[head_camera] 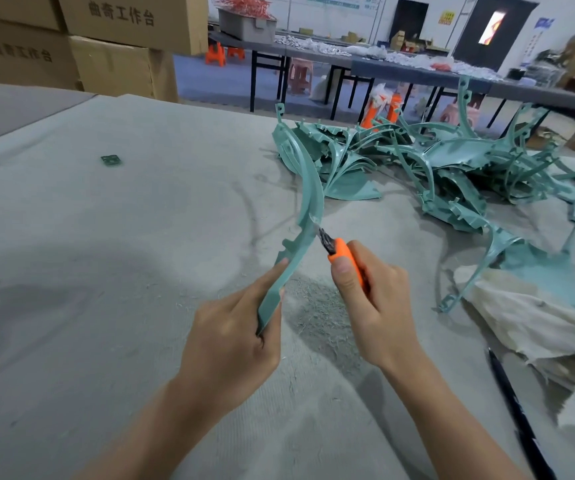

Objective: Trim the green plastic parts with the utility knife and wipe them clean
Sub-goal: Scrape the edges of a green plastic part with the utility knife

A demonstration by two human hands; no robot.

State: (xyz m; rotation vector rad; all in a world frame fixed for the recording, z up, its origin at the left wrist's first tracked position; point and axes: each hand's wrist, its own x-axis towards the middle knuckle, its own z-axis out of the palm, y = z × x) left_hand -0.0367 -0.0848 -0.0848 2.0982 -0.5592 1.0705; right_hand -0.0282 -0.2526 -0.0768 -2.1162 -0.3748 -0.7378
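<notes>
My left hand (234, 330) grips the lower end of a long curved green plastic part (308, 202), holding it up above the cloth-covered table (123, 237). My right hand (376, 299) grips an orange utility knife (343, 256). Its dark blade tip touches the part's right edge about halfway up. A pile of several more green plastic parts (435, 161) lies at the back right of the table. A dirty beige rag (528, 317) lies to the right of my right hand.
Fine plastic shavings (317, 313) are scattered under my hands. A small green scrap (111, 160) lies at the far left. A black rod-like object (518, 414) lies at the right front. Cardboard boxes (106, 39) are stacked behind the table; other worktables (400, 71) stand farther back.
</notes>
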